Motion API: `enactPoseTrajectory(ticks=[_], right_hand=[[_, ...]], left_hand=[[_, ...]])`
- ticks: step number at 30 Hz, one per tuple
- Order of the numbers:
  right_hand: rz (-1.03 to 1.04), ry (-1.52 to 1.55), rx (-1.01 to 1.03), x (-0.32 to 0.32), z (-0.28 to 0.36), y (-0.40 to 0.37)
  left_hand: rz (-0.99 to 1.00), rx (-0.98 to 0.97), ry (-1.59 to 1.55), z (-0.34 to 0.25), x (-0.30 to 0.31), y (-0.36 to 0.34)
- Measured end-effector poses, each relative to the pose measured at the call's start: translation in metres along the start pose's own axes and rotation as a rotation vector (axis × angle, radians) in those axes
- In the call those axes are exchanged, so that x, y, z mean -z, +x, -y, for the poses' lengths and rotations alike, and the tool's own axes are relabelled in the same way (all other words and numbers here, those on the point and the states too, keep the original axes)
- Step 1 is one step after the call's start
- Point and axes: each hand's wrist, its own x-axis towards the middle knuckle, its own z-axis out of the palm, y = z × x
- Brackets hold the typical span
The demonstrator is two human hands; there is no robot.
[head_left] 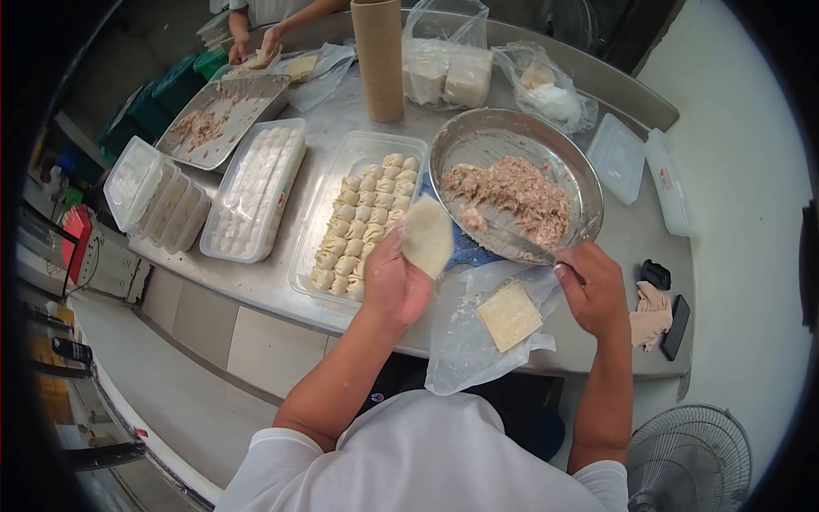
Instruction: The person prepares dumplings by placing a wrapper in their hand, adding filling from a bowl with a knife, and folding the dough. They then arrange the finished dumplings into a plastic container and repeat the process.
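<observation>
My left hand [394, 282] holds a thin dumpling wrapper [430, 239] up by its edge, fingers partly behind it. In my right hand [593, 288] is a flat metal spreader [531, 247], with a dab of minced meat on its tip, over the near side of a round steel pan [590, 175]. Pinkish minced meat [516, 194] is heaped inside the pan. Left of it, a clear plastic container [341, 158] carries rows of folded dumplings [363, 224]. Between my hands, a stack of square wrappers [509, 317] lies on a plastic sheet [452, 346].
A lidded dumpling box [286, 192], stacked tubs [183, 213] and a meat tray [277, 102] stand left. Another person's hands [256, 49] work behind. A brown cylinder [378, 64] and bagged white blocks [444, 72] stand at the back. Lids [618, 158], a phone [675, 328] and a fan [691, 456] are right.
</observation>
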Motion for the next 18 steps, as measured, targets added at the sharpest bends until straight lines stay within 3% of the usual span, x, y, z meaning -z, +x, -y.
enactPoseTrajectory(ticks=[4,10,12,15,18], right_hand=[[-0.070,-0.082,0.044,-0.021,0.007,-0.013],[0.034,-0.336,0.037,0.001,-0.014,-0.009],[0.043,-0.600,-0.110,-0.005,-0.032,0.000],[0.209,-0.613,-0.039,-0.019,-0.044,0.011],[0.242,-0.502,0.045,-0.013,-0.029,0.011]], left_hand=[[0.134,0.243,-0.162,0.012,-0.017,0.000],[-0.062,0.005,-0.016,0.005,-0.004,0.001],[-0.066,-0.060,-0.017,0.003,-0.004,-0.001],[-0.045,-0.047,0.011,-0.001,-0.004,-0.004],[-0.096,-0.027,0.037,0.001,-0.003,-0.012]])
